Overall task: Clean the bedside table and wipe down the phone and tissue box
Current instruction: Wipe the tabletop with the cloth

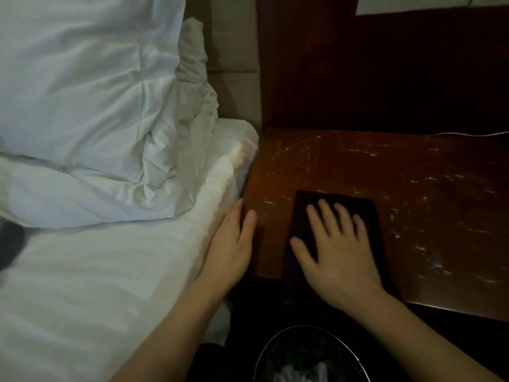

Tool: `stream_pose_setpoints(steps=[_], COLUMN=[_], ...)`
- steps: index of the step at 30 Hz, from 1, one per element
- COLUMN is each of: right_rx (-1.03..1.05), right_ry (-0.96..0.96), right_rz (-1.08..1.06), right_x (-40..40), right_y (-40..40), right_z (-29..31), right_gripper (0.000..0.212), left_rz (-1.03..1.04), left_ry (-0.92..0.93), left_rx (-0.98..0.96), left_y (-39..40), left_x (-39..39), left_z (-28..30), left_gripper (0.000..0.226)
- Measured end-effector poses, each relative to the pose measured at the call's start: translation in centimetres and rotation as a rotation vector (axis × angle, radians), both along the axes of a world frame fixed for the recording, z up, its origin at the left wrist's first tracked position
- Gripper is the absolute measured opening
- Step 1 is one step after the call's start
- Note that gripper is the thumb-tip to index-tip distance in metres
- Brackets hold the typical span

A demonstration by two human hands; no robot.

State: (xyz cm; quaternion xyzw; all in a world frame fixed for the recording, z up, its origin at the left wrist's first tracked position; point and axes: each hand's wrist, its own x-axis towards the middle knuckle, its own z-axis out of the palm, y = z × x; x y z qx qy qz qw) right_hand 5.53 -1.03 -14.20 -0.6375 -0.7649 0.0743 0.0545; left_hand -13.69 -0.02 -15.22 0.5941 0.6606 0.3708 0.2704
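Pictured at a bedside: right hand (334, 252) spread flat, fingers straight and fanned, pressing a dark cloth (366, 216) against the wooden bedside table (413, 175), gripping nothing, palm weight alone apparently keeping the cloth moving across the surface. Spread wide, seemingly, to cover as much of the cloth as possible in 1 sweep. Cloth lying near the table's front left corner, its near end hanging past the front edge. Left hand (234, 244) open too, fingers straight and together, laid at the table's left edge beside the white sheet (110, 271), likely bracing the body or holding bedding clear of the wet wood; exact contact hard to tell in the dim light. Pale streaks and scuffs glinting over the tabletop, so wiping looks only partly done. No phone or tissue box in view, perhaps set aside to bare the surface. Thin white cable (473, 134) trailing along the table's back right. Pillow (82, 92) propped at the headboard on the left. Wastebasket (286, 343) with crumpled white paper directly below, handy for debris.
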Motion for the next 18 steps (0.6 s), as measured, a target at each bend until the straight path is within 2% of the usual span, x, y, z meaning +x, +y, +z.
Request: stream_pose_setpoints(steps=[4, 10, 13, 18], right_rx=[0.003, -0.054, -0.045, 0.004], right_ry=[0.044, -0.045, -0.016, -0.041], right_rz=[0.067, 0.109, 0.127, -0.031], right_x=[-4.8, -8.1, -6.5, 0.2], right_y=[0.1, 2.8, 2.2, 2.2], right_z=[0.0, 0.2, 0.1, 0.1], right_gripper=[0.079, 0.071, 0.077, 0.08], left_rz=[0.076, 0.085, 0.095, 0.113], left_ry=[-0.139, -0.264, -0.267, -0.268], left_rx=[-0.051, -0.064, -0.095, -0.168], left_y=[-0.1, -0.2, -0.2, -0.1], left_x=[0.2, 0.2, 0.1, -0.5], left_z=[-0.1, 0.2, 0.4, 0.9], left_gripper=[0.053, 0.049, 0.047, 0.05])
